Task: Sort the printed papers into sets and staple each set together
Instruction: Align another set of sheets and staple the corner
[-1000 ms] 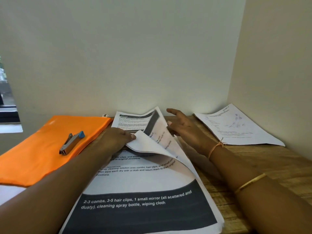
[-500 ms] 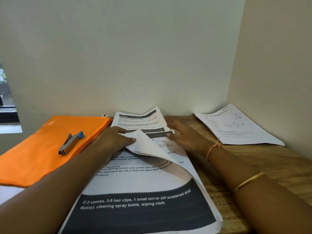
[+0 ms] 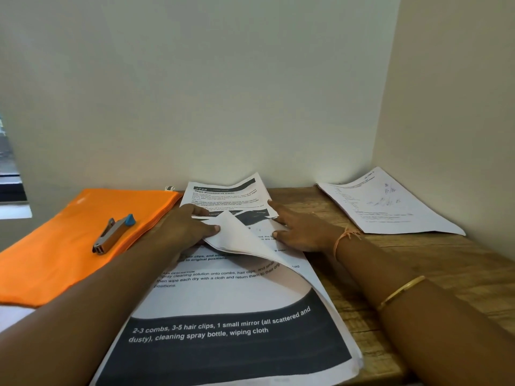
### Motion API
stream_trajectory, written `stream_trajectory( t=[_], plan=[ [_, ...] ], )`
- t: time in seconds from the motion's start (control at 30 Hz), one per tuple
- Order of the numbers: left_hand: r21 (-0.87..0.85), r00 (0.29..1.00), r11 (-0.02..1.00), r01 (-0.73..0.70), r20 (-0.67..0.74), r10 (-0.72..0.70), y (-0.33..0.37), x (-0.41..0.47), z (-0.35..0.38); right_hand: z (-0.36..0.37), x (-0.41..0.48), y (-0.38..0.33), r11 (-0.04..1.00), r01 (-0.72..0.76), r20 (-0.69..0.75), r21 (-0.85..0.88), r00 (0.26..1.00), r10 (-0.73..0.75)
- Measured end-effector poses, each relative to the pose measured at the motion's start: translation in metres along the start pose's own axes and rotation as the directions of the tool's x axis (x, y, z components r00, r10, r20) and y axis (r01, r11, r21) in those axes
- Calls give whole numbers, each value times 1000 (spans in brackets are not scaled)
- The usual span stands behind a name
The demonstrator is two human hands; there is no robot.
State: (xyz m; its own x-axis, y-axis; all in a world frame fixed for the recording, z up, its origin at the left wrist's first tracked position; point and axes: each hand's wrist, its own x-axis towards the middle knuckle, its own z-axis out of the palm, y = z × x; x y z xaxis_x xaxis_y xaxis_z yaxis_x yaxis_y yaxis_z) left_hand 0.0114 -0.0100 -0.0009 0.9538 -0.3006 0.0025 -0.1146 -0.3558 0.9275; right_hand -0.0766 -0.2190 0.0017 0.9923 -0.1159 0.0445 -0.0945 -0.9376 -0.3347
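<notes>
Printed stack (image 3: 223, 302) centre-near, top sheets' far corner curled up. Separate sheet (image 3: 384, 207) flat far right — silver stapler (image 3: 113, 234), blue-tipped, left.

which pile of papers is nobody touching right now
The set in the far right corner lies untouched; the left hand and right hand are both on the central stack.

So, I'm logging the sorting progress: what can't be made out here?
Head view:
- far sheets: print too small to read.
- main stack: sheets beneath the top one are hidden; near edge cut off by the frame.
- left hand: fingertips hidden beneath the lifted pages it holds.
</notes>
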Motion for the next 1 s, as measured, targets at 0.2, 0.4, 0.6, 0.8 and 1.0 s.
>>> stream_trajectory(
  t=[0.2,0.4,0.6,0.8,1.0],
  plan=[
    [18,999,1000,-21,39,20,1,-3,0,-1,-4,-4,983,144,-248,115,962,-112],
    [43,999,999,-25,-42,27,4,-3,3,-10,-8,-16,449,305,-323,840,946,-36],
    [-88,999,995,36,-18,-37,4,-3,1,0,-11,-32,235,170,-117,957,968,-224],
    [114,999,992,-47,-1,48,-1,4,-1,0,-6,-26,440,238,-229,866,971,-75],
    [-1,1000,1000,-4,-12,4,-1,2,0,2,2,10,982,83,-44,172,996,-76]
  ],
)
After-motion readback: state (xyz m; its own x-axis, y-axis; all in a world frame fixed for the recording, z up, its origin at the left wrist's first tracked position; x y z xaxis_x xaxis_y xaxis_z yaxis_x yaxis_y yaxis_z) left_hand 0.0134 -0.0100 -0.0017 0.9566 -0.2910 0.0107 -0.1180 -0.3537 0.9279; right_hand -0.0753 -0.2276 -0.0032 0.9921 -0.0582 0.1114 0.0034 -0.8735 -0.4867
